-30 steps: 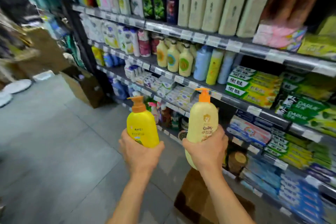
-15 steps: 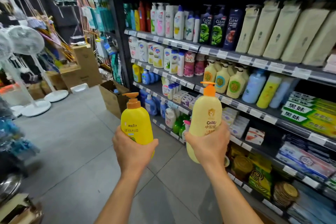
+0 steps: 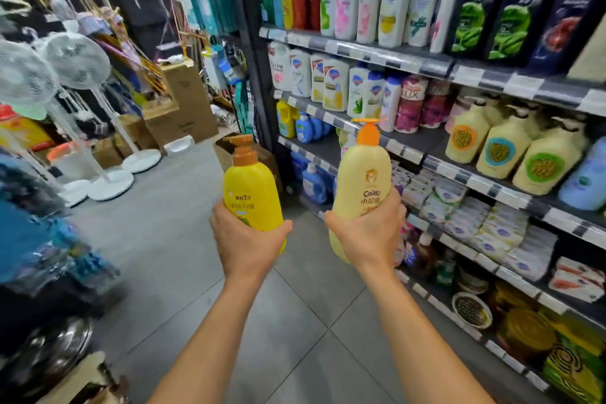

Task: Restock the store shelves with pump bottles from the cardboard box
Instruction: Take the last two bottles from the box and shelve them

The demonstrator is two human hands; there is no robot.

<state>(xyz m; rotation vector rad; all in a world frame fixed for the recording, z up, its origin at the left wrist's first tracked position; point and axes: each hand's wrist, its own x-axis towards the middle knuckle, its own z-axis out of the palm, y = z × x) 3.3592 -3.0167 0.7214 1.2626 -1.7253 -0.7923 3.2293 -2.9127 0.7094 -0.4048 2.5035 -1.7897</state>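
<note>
Left grip covers base and lower label of bright yellow bottle; its fingertips are out of sight on the far side. Right grip hides lower half of pale yellow bottle; small label print unreadable. Open carton behind mostly blocked. Left-edge goods smeared to blue blur. Price tags too small to read. Bottom-left cardboard cut by frame edge.

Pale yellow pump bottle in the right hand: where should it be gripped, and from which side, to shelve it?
Grip the pale yellow pump bottle around its lower body from the near side, as the right hand does. It is upright and its body is broad and rounded there, so fingers wrap it. Probably avoid the orange pump: narrow, with a thin spout.
</note>
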